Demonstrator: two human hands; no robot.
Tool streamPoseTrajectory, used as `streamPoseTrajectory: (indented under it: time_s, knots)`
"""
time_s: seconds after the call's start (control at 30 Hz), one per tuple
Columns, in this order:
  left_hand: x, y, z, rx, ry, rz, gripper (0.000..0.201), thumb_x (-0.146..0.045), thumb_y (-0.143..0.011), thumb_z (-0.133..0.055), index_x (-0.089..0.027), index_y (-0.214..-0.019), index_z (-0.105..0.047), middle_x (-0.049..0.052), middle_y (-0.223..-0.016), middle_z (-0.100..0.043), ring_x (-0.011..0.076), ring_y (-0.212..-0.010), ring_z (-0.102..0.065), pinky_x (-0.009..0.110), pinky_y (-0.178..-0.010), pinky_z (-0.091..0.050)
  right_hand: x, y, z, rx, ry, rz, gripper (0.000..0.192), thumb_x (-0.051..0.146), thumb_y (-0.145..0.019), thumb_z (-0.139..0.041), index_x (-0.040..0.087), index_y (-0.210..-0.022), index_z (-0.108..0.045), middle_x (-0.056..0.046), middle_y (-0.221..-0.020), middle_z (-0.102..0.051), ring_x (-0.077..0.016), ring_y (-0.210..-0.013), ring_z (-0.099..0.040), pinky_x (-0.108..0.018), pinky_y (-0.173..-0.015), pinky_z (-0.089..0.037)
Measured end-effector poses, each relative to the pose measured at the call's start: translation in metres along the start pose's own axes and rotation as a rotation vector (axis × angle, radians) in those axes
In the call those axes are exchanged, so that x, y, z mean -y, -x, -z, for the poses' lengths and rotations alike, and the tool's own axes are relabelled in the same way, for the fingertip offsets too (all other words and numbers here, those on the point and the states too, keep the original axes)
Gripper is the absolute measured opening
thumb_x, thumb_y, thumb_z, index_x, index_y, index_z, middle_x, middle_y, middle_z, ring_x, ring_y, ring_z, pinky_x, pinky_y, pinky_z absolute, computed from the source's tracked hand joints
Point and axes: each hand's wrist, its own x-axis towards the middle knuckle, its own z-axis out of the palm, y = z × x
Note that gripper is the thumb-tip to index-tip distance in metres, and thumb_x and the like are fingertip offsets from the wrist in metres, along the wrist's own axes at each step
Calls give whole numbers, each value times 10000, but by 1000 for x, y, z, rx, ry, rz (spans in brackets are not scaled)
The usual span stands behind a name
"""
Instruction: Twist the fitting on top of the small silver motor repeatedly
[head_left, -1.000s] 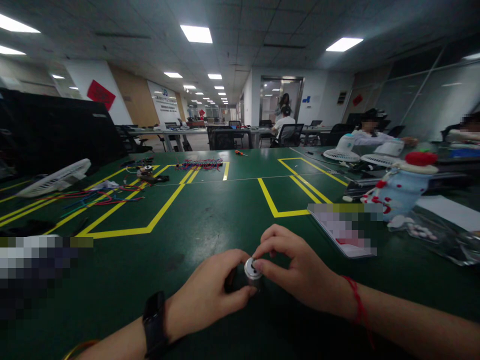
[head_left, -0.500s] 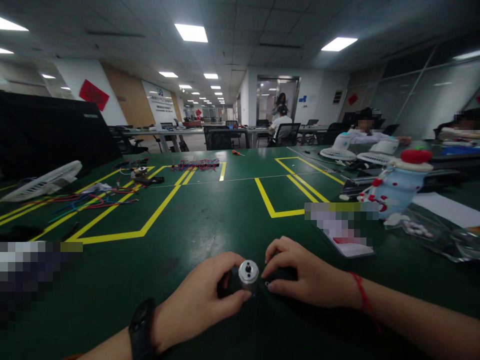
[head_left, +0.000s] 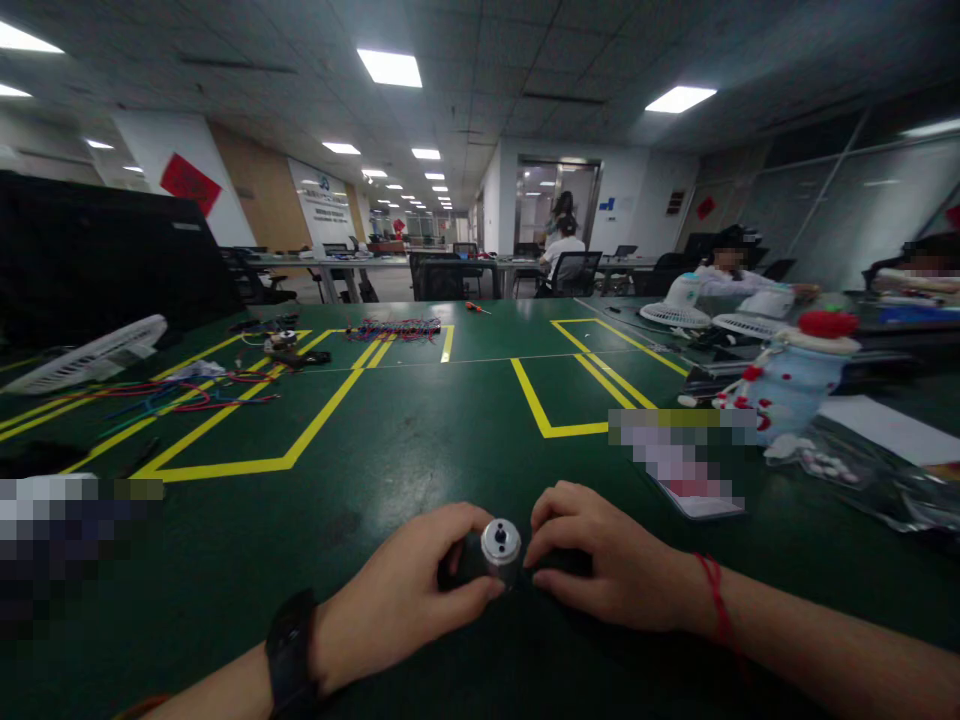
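In the head view a small silver cylindrical motor (head_left: 500,542) stands upright on the green table, its shaft and two screw holes facing up. My left hand (head_left: 420,570), with a dark band on the wrist, grips the motor between thumb and fingers from the left. Just right of the motor, my right hand (head_left: 600,555) has its fingers curled, thumb and index tips close together by the motor's side. Whatever may sit between those tips is too small or hidden to make out. A red string circles the right wrist.
Yellow tape (head_left: 225,468) marks areas on the table. Wires (head_left: 394,330) and a white fan part (head_left: 90,355) lie left. A screwdriver (head_left: 476,308) is far ahead. To the right are a phone-like slab (head_left: 686,475), a light-blue covered bottle (head_left: 795,385) and plastic bags (head_left: 862,480). People sit beyond.
A tiny ring-like part seen at my right thumb tip before no longer shows. My right index and thumb have drawn closer together. My left hand keeps holding the motor.
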Motion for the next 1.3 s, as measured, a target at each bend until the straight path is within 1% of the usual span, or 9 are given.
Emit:
streamPoseTrajectory:
  time_s: [0.23,0.4,0.53,0.6,0.73,0.83,1.0,1.17,1.3]
  knots:
    - [1,0,-2,-14,-23,-12,150,-261,-838,-636,-207,-966,-578,-19,-826,-583,151,-694,-501,240,-597,-363,17,-12,-4,-333,-176,22,128,205,-864,-623,197,-985,-664,-37,-966,-583,-151,-895,-570,-286,-790,-468]
    - [2,-1,-3,-18,-26,-19,173,-263,-842,-636,-209,-994,-577,-15,-845,-592,153,-699,-506,243,-602,-364,25,-19,-4,-246,6,55,172,216,-873,-596,255,-1017,-683,-37,-1009,-608,-188,-935,-551,-354,-829,-442]
    - [0,-1,-2,-8,-23,-17,190,-252,-841,-639,-219,-1015,-572,-21,-853,-592,150,-695,-504,243,-598,-361,22,-13,-1,-279,37,106,272,241,-872,-591,263,-1140,-637,-62,-1143,-592,-221,-1034,-532,-406,-906,-408]
    - [0,-1,0,-8,-27,-13,178,-245,-840,-638,-220,-1003,-573,-21,-855,-589,152,-702,-505,243,-600,-360,15,-10,2,-341,-113,10,310,283,-890,-573,245,-1198,-589,-67,-1137,-597,-209,-1023,-548,-389,-900,-425]
    - [-1,1,1,-4,-30,3,170,-239,-838,-635,-228,-998,-577,-24,-850,-585,150,-695,-506,242,-594,-358,-10,-8,5,-403,-500,-388,295,361,-934,-491,186,-1156,-576,-43,-921,-633,-154,-790,-593,-310,-722,-481]
    - [-1,1,1,-4,-23,7,182,-233,-831,-641,-233,-1002,-579,-27,-849,-586,149,-694,-507,240,-592,-361,-28,-10,4,-421,-609,-493,287,359,-916,-515,167,-1117,-586,-22,-843,-626,-135,-711,-572,-278,-643,-463]
    - [0,0,0,-6,-11,7,192,-227,-828,-642,-235,-1010,-582,-27,-865,-593,149,-706,-513,238,-597,-366,-31,-11,1,-343,-573,-442,250,321,-884,-572,173,-1084,-594,-15,-836,-622,-141,-754,-582,-281,-681,-469]
    - [0,-1,-2,-14,-22,3,172,-241,-827,-644,-227,-986,-579,-30,-831,-579,147,-687,-501,238,-590,-362,-10,-12,0,-182,-165,-185,134,228,-854,-606,192,-971,-660,-37,-911,-624,-177,-854,-568,-337,-774,-458]
    - [2,-1,-3,-20,-56,0,164,-257,-832,-636,-215,-978,-575,-20,-824,-577,156,-694,-505,248,-605,-372,15,-16,-5,-344,-48,0,192,241,-842,-642,228,-1033,-661,-59,-1135,-570,-213,-1087,-506,-394,-951,-391]
